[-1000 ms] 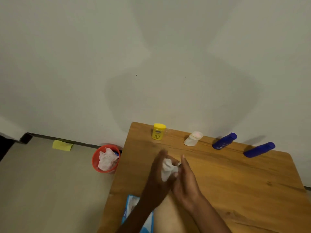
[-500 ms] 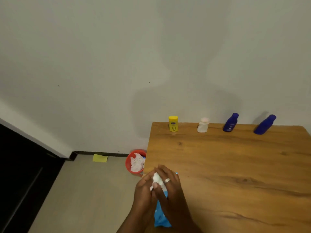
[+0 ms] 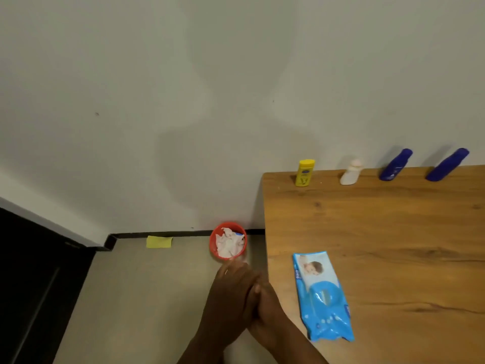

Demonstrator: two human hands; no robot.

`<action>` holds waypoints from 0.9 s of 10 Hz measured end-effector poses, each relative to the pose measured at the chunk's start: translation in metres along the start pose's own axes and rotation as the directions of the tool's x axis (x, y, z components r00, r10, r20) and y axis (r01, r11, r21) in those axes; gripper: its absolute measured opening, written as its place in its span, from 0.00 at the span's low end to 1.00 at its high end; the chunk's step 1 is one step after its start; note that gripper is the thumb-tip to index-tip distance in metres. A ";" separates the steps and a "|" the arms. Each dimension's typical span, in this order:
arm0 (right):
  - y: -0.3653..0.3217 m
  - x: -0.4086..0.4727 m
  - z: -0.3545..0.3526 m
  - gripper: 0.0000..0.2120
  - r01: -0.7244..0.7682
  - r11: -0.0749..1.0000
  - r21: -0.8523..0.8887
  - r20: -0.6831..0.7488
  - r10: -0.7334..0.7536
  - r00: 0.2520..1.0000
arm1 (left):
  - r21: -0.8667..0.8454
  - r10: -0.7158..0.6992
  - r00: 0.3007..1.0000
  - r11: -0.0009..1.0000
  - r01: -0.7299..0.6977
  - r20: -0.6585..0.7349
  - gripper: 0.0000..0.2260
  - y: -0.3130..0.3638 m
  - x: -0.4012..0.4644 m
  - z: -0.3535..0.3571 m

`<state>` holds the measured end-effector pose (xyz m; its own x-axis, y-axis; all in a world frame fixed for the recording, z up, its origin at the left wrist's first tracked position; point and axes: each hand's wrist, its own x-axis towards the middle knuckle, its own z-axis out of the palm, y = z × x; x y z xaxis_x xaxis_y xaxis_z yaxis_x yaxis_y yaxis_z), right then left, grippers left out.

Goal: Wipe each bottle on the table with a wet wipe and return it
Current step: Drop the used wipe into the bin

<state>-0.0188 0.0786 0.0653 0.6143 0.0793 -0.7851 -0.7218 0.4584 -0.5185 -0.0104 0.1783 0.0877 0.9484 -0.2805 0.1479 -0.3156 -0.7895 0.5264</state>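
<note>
Pretty dim, warm indoor light; big soft shadows on the wall [image 3: 183, 101], bottles lean from wide-angle distortion, hands maybe slightly motion-blurred.

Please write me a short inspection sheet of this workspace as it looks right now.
Surface: wooden table, bare in the middle.
Job's things: yellow bottle, white bottle and two blue bottles stand along the wall edge; wipe pack lies flat near the left edge.
Clutter: red bin of used wipes and yellow paper on the floor.
Grips: left hand and right hand pressed together beside the table; contents hidden.
Cables: nothing seen.
Surroundings: plain wall, dark door at left.
</note>
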 end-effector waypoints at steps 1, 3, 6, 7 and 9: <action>0.012 0.024 0.057 0.11 -0.087 0.984 0.159 0.213 0.051 0.976 | 0.027 0.028 0.999 0.999 -0.029 0.029 0.13 -0.078 -0.002 -0.004; 0.043 0.122 0.122 0.14 -0.074 0.977 -0.202 -0.064 0.062 0.996 | -0.238 -0.198 0.976 0.947 0.214 0.092 0.17 -0.183 0.010 0.031; 0.062 0.386 0.117 0.12 0.012 0.812 -0.584 -0.115 -0.097 0.989 | -0.443 -0.623 0.728 0.587 0.677 0.286 0.10 -0.380 0.078 0.145; 0.064 0.457 0.121 0.15 0.049 0.858 -0.511 -0.077 -0.102 0.992 | -0.342 -0.615 0.713 0.625 0.701 0.338 0.14 -0.432 0.098 0.186; 0.080 0.559 0.116 0.19 0.042 0.651 -0.758 -0.076 -0.152 0.985 | -0.037 -0.494 0.797 0.842 0.539 0.348 0.17 -0.506 0.116 0.257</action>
<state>0.3036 0.2624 -0.3757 0.6910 -0.0588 -0.7204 -0.6857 -0.3688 -0.6276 0.2516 0.4048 -0.3771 0.9008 -0.0229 -0.4337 0.2463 -0.7955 0.5536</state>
